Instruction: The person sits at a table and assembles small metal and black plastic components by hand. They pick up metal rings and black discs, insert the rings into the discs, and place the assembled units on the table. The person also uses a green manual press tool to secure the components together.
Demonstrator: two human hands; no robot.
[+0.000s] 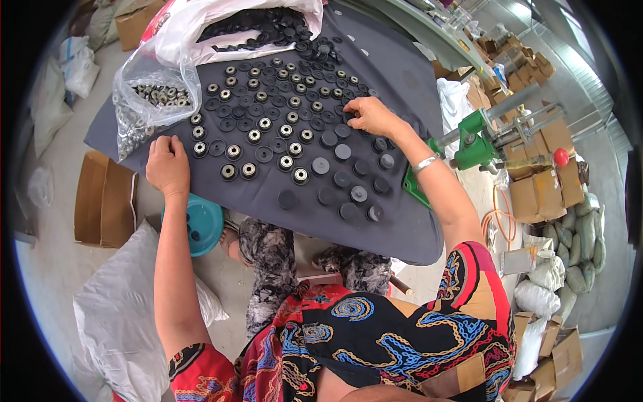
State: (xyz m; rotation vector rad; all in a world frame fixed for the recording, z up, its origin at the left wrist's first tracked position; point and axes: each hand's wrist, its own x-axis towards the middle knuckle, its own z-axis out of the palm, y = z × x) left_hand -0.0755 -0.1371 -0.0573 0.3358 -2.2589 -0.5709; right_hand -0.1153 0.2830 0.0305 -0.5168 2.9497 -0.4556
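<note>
My right hand (372,116) reaches over the far right part of the cloth, thumb and fingertips closed on a small black round cap, largely hidden by the fingers. Just below it are black round caps (342,152), some grey-topped. At the table's left edge rests my left hand (168,165), fingers curled; what they hold, if anything, is hidden. Several metal bearings (254,136) sit in black round pieces across the middle, among bare black discs (263,154). Close to my left hand, a clear plastic bag (158,108) holds more bearings.
A pink-white sack (201,33) spills black pieces onto the dark tablecloth (395,74). A green hand press (474,144) with a red knob stands on the right. Below the left edge are a teal basin (206,224) and a cardboard box (104,201). Boxes and sacks line the right side.
</note>
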